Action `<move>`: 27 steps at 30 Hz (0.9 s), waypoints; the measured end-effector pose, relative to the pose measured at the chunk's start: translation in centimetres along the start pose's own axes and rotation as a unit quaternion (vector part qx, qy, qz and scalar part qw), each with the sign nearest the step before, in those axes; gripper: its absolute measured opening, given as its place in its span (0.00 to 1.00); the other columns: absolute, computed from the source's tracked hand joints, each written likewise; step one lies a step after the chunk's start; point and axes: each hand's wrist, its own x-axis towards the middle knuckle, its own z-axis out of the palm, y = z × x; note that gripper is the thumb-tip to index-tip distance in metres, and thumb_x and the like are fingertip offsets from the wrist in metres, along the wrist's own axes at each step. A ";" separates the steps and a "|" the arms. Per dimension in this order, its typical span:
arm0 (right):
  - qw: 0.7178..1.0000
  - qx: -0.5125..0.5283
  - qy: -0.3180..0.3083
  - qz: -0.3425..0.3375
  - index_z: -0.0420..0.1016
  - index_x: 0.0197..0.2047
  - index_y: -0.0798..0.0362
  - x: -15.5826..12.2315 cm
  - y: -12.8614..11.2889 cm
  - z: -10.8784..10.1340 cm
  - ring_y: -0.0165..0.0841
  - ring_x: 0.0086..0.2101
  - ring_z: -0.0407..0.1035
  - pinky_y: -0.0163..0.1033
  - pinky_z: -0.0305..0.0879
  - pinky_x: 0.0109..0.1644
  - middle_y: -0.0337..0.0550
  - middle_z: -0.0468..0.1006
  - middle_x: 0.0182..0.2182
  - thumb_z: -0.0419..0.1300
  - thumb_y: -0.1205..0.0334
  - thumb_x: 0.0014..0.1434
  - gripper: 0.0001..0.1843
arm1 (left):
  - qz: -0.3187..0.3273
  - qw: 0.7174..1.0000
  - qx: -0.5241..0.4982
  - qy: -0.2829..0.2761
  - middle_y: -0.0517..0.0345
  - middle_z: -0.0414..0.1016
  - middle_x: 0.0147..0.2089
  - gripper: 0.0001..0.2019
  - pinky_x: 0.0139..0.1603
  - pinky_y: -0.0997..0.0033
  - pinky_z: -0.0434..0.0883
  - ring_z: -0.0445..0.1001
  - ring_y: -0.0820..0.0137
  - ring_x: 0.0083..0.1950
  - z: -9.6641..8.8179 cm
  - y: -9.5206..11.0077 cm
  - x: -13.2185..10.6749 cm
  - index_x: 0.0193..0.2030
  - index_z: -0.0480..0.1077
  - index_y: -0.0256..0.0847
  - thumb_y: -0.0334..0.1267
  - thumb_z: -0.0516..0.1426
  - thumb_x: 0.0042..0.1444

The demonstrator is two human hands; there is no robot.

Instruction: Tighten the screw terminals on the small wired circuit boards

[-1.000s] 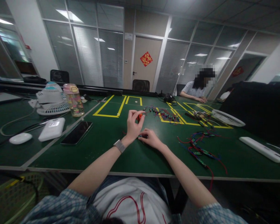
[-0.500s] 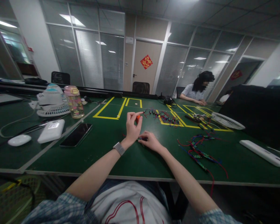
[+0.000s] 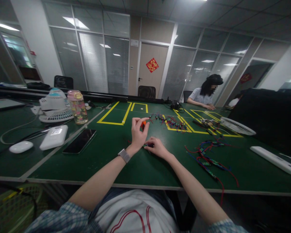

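Observation:
My left hand point(image 3: 138, 134) is closed around a small tool with an orange-and-black handle point(image 3: 143, 124); the fingers hide most of it, so its kind is unclear. Close beside it, low on the green table, my right hand point(image 3: 156, 146) pinches a small circuit board point(image 3: 148, 145) between thumb and fingers. A bit of red wire point(image 3: 129, 141) shows just left of my left hand. Beyond the hands lies a row of small wired circuit boards point(image 3: 173, 123). To the right, a loose pile of boards with red and blue wires point(image 3: 207, 158) hangs partly over the table edge.
On the left are a phone point(image 3: 80, 141), a white power bank point(image 3: 54, 137), a white mouse point(image 3: 21, 147), a bottle point(image 3: 77, 107) and a fan point(image 3: 53, 108). A white bar-shaped device point(image 3: 274, 159) lies at right. Another person point(image 3: 203, 94) sits across the table.
The view has shifted slightly. My right fingers have moved a little, showing more of the dark part of the board; my left hand stays almost in place.

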 end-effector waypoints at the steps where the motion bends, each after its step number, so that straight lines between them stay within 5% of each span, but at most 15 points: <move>1: 1.000 0.003 -0.001 0.003 0.81 0.40 0.54 0.0 0.0 0.0 0.29 0.30 0.66 0.35 0.63 0.37 0.41 0.72 0.31 0.65 0.66 0.53 0.10 | -0.001 1.000 0.000 0.000 0.56 0.63 0.40 0.09 0.44 0.69 0.69 0.67 0.70 0.40 0.0 0.0 0.0 0.46 0.72 0.42 0.34 0.55 0.61; 10: 0.999 0.027 0.011 0.045 0.82 0.38 0.53 0.2 0.4 0.1 0.29 0.31 0.68 0.35 0.64 0.38 0.41 0.74 0.30 0.68 0.66 0.48 0.12 | 0.002 0.999 -0.036 -0.011 0.54 0.70 0.43 0.11 0.47 0.68 0.68 0.69 0.68 0.45 -0.2 0.1 0.0 0.47 0.70 0.41 0.33 0.48 0.64; 27: 0.995 0.070 -0.007 0.067 0.82 0.37 0.55 0.4 0.9 -0.2 0.31 0.31 0.69 0.35 0.65 0.38 0.43 0.78 0.30 0.68 0.67 0.47 0.11 | 0.001 1.000 -0.016 -0.006 0.57 0.65 0.38 0.07 0.42 0.70 0.68 0.68 0.71 0.40 -0.1 0.2 0.2 0.43 0.73 0.42 0.35 0.53 0.62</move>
